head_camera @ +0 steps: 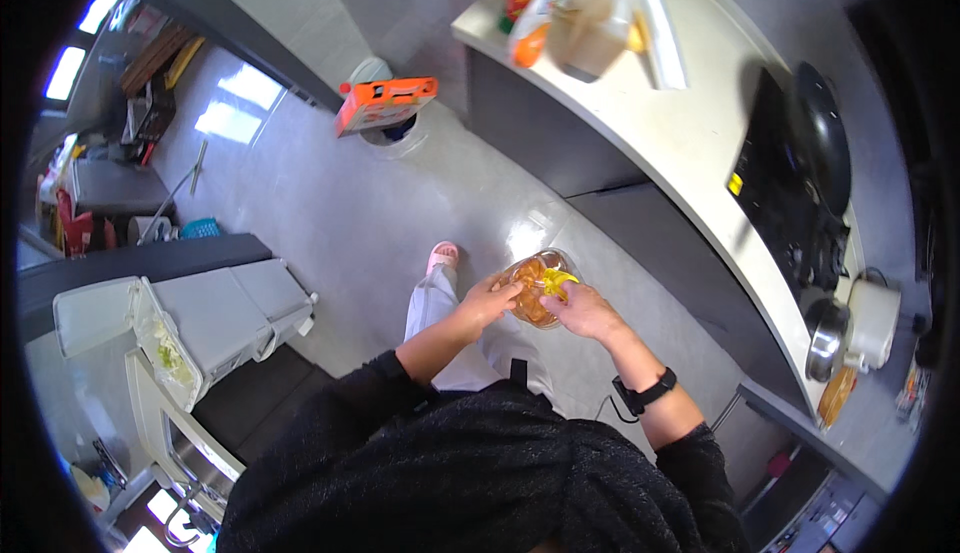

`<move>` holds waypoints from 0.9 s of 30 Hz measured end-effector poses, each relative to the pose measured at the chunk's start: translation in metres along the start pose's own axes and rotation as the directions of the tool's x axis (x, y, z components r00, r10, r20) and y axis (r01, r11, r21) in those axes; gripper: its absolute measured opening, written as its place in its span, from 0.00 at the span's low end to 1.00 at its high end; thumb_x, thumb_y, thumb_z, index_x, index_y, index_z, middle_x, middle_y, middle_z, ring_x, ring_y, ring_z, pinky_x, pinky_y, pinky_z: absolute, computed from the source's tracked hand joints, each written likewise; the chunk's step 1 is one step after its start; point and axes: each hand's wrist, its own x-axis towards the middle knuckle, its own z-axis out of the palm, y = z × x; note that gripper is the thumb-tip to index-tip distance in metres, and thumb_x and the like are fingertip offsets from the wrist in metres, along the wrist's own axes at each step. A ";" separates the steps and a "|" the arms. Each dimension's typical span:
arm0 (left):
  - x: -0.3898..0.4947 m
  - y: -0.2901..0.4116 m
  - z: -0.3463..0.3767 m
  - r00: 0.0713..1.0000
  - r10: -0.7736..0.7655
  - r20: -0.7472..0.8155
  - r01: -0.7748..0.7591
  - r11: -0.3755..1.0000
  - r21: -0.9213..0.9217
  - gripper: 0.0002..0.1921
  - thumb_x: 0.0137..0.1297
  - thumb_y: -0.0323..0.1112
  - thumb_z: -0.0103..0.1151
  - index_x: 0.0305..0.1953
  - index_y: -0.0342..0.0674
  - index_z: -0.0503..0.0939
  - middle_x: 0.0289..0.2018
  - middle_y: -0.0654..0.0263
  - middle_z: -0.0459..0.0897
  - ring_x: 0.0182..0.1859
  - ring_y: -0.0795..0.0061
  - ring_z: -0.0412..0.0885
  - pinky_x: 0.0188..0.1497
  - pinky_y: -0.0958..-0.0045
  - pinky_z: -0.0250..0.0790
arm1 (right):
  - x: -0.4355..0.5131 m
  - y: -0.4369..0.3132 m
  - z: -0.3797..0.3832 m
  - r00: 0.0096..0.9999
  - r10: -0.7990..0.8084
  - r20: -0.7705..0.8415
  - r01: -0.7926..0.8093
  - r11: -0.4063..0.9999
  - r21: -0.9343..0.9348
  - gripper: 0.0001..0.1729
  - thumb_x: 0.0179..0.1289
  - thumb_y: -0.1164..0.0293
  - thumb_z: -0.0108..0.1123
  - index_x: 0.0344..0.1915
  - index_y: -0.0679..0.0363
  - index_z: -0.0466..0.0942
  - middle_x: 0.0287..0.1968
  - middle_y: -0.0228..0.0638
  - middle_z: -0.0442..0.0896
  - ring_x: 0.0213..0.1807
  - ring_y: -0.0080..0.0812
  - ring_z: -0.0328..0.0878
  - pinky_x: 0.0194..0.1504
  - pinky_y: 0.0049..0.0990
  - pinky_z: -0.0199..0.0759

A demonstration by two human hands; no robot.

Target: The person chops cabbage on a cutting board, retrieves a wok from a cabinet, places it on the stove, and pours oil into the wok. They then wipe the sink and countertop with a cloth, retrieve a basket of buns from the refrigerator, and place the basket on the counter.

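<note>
A clear container (541, 316) with orange-brown contents is held in front of my body, above the floor. My left hand (484, 304) grips its left side, the thumb lying over the top. At its right side, my right hand (583, 311) has its fingers on a yellow piece (556, 281), which looks like a lid or label; the blur leaves its kind unsettled. The fingers under the container are hidden.
At the right runs a pale countertop (660, 144) with bottles, bags, a stove (776, 185) and a metal pot (827, 339). An orange box (390, 102) sits on a bin ahead. A grey bin (225, 313) with its lid up stands at the left.
</note>
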 end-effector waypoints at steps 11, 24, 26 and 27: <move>0.003 -0.052 -0.164 0.938 -0.187 -0.293 0.036 0.892 -0.451 0.36 0.68 0.41 0.55 0.70 0.31 0.52 0.62 0.54 0.67 0.56 0.59 0.75 0.53 0.61 0.71 | 0.295 -0.050 0.097 0.984 -0.109 0.144 0.111 0.994 -0.008 0.34 0.60 0.49 0.57 0.47 0.74 0.73 0.44 0.57 0.81 0.46 0.48 0.80 0.48 0.38 0.73; 0.037 -0.090 -0.197 0.902 -0.276 -0.332 0.086 0.868 -0.490 0.36 0.68 0.37 0.58 0.71 0.40 0.52 0.69 0.50 0.56 0.53 0.65 0.77 0.53 0.65 0.71 | 0.512 -0.140 0.087 0.999 0.014 0.045 -0.007 0.987 -0.162 0.30 0.61 0.59 0.57 0.59 0.63 0.69 0.61 0.47 0.73 0.62 0.44 0.71 0.60 0.40 0.66; 0.040 -0.092 -0.201 0.900 -0.292 -0.324 0.091 0.852 -0.516 0.35 0.68 0.37 0.57 0.71 0.40 0.51 0.69 0.50 0.56 0.54 0.65 0.77 0.54 0.65 0.70 | 0.525 -0.149 0.085 0.999 -0.043 -0.033 0.035 0.974 -0.223 0.28 0.61 0.62 0.57 0.59 0.63 0.70 0.61 0.47 0.74 0.62 0.43 0.72 0.60 0.39 0.66; 0.042 -0.092 -0.202 0.896 -0.305 -0.323 0.102 0.849 -0.518 0.35 0.69 0.37 0.57 0.71 0.40 0.51 0.69 0.50 0.56 0.54 0.65 0.77 0.54 0.65 0.70 | 0.537 -0.156 0.081 0.999 -0.042 -0.027 0.035 0.977 -0.210 0.27 0.60 0.64 0.56 0.59 0.62 0.71 0.60 0.47 0.74 0.62 0.42 0.72 0.60 0.39 0.67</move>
